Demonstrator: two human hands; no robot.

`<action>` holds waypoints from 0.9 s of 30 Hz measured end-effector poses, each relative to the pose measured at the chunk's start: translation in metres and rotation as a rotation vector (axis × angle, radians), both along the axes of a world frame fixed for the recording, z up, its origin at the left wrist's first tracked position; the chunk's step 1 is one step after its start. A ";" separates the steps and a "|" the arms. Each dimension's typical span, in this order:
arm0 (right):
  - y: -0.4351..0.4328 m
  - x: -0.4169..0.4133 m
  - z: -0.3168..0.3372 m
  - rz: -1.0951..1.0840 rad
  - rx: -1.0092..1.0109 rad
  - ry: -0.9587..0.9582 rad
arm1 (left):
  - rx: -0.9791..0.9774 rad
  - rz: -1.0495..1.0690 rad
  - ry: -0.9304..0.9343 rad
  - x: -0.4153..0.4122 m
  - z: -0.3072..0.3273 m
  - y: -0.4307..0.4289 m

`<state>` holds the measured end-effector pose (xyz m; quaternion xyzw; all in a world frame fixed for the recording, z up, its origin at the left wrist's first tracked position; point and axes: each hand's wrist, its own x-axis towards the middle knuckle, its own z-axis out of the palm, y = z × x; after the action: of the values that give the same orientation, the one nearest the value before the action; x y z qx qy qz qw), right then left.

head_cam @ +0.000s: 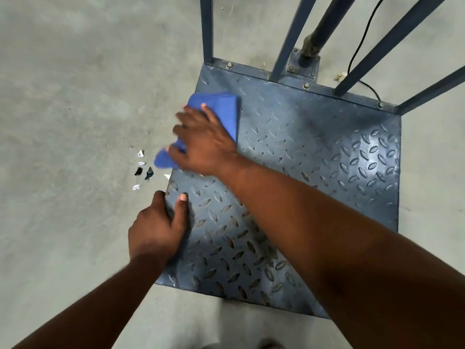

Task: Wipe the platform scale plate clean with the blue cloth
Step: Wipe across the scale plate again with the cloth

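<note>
The platform scale plate (314, 157) is dark blue-grey checker steel lying on the floor. A folded blue cloth (221, 107) lies at the plate's left edge near the far corner, one end hanging past the edge. My right hand (203, 142) presses flat on the cloth, fingers spread toward the left and blurred. My left hand (158, 227) grips the plate's left edge nearer to me, thumb on top of the plate.
Small white and black scraps (142, 167) lie on the grey concrete floor just left of the plate. Blue steel rails (207, 28) and a post (312, 46) rise from the plate's far edge. A black cable (362, 41) runs behind them.
</note>
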<state>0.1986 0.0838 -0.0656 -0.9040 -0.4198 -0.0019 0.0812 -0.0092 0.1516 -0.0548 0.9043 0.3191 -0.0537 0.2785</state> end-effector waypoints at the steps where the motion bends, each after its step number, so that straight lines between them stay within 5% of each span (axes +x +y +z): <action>1: 0.000 0.014 0.001 -0.102 0.003 0.010 | -0.004 -0.001 -0.007 0.000 0.000 0.000; 6: -0.003 0.060 0.007 -0.463 0.043 0.046 | -0.005 0.000 0.000 -0.001 -0.003 0.000; 15: -0.014 0.110 0.008 -0.665 0.099 0.079 | -0.026 0.003 0.011 0.000 -0.002 0.001; 19: -0.018 0.102 0.010 -0.592 0.020 0.014 | -0.016 -0.010 0.030 0.002 -0.002 0.002; 24: -0.084 0.052 0.011 -0.128 -0.013 0.039 | -0.045 -0.014 0.027 0.000 -0.001 0.002; 27: -0.140 0.053 0.009 -0.373 -0.017 0.031 | -0.045 -0.022 0.001 0.001 0.002 0.001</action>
<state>0.2514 -0.0566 -0.0563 -0.9667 -0.2435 0.0008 0.0783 -0.0084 0.1527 -0.0527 0.9012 0.3081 -0.0642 0.2979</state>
